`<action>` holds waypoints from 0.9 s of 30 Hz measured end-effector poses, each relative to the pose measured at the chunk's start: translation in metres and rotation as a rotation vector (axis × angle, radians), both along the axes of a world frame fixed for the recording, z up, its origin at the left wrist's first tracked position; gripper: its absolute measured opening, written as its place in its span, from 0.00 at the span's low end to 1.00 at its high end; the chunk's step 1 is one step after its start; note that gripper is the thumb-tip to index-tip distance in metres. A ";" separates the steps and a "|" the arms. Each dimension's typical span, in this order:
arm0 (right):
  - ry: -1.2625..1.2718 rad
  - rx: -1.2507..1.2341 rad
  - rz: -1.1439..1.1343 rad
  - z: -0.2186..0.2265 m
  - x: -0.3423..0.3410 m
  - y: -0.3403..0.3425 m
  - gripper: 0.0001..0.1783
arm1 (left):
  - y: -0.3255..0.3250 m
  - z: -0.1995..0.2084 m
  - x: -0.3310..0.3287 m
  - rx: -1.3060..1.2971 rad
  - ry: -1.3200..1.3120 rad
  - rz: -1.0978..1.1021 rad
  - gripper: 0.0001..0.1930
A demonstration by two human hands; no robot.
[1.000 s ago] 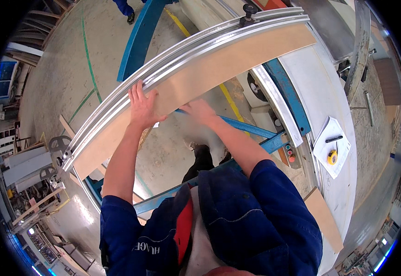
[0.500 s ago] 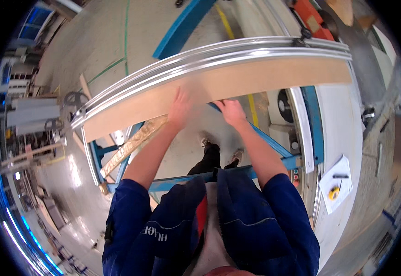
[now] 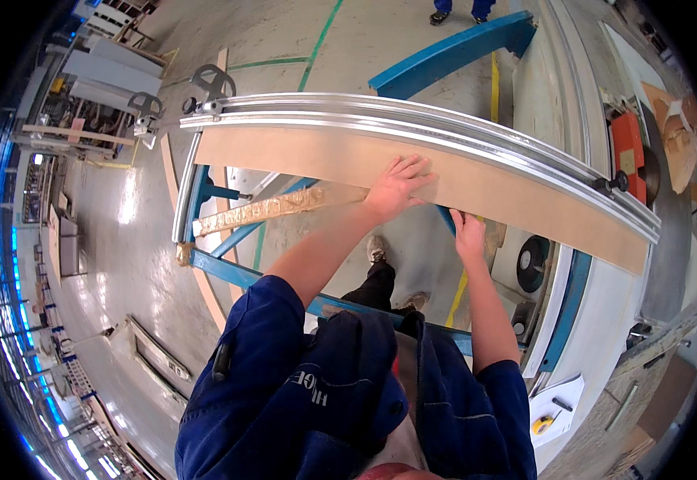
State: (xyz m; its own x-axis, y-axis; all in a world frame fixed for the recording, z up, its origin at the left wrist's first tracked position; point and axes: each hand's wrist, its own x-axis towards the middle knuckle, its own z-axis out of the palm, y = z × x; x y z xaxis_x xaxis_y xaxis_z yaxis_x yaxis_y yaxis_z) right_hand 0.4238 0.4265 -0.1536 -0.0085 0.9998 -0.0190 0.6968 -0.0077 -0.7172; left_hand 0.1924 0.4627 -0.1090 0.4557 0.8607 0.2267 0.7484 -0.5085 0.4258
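Note:
A long light-brown board (image 3: pixel 300 152) lies along the inner side of a silver aluminium fence (image 3: pixel 380 112) that crosses the frame in front of me. My left hand (image 3: pixel 399 190) rests open on the board's face near its middle, fingers spread. Just to its right, my right hand (image 3: pixel 469 234) grips the board's near edge; some of its fingers are hidden beneath. Under the board runs a blue metal support frame (image 3: pixel 240 272), with a wrapped bar (image 3: pixel 256 210) set across its left part.
On the white table surface at right lie paper sheets (image 3: pixel 566 394), a yellow tape measure (image 3: pixel 542 425) and a dark pen (image 3: pixel 561 404). A blue curved beam (image 3: pixel 452 52) stands beyond the fence. Another person's feet (image 3: pixel 440 18) show at the top. An orange-red machine part (image 3: pixel 628 156) sits far right.
The view has turned, so the board now slopes down to the right. My left hand, blurred before, has shifted right along the board and lies flat. The right hand stays at the edge.

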 end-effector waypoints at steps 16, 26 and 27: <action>0.068 -0.287 -0.041 0.027 0.021 -0.005 0.31 | 0.003 0.006 0.008 -0.036 -0.077 -0.085 0.26; 0.102 -0.194 -0.045 0.016 0.025 -0.014 0.32 | 0.022 0.058 0.052 0.185 0.297 -0.107 0.54; 0.099 -0.212 -0.039 0.015 0.024 -0.014 0.32 | 0.028 0.058 0.052 0.152 0.329 -0.124 0.56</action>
